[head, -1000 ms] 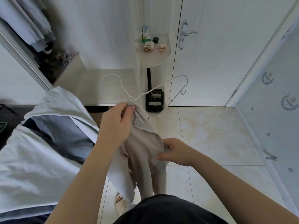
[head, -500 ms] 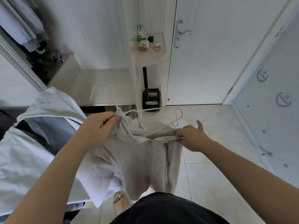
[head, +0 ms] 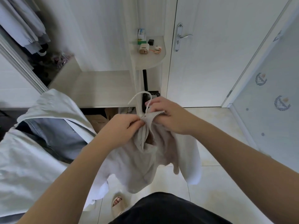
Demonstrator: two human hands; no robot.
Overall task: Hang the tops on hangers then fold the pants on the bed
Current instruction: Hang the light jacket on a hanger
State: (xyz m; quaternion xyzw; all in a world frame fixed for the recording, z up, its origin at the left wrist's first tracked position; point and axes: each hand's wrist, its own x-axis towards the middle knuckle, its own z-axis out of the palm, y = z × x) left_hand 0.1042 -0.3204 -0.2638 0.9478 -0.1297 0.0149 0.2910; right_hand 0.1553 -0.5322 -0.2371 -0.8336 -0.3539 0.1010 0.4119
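A pale beige top [head: 142, 160] hangs in front of me on a white hanger [head: 140, 96], whose hook sticks up out of the neckline. My left hand [head: 123, 126] pinches the collar on the left of the hook. My right hand [head: 168, 115] grips the collar and the hanger's neck on the right. The hanger's shoulders are hidden inside the cloth. A light grey-blue garment [head: 40, 143] with a darker blue piece lies draped at my left, over my left arm.
A white wardrobe shelf [head: 97, 88] stands ahead, with clothes hanging [head: 24, 25] at upper left. A small rounded shelf [head: 148, 59] holds a few small items. A closed white door [head: 210, 54] is at right. Tiled floor [head: 218, 175] lies below.
My right hand moved from the hanger's right end up to the collar beside the hook. The hanger's arm, earlier bare, is now inside the top. Both hands now meet at the neckline.
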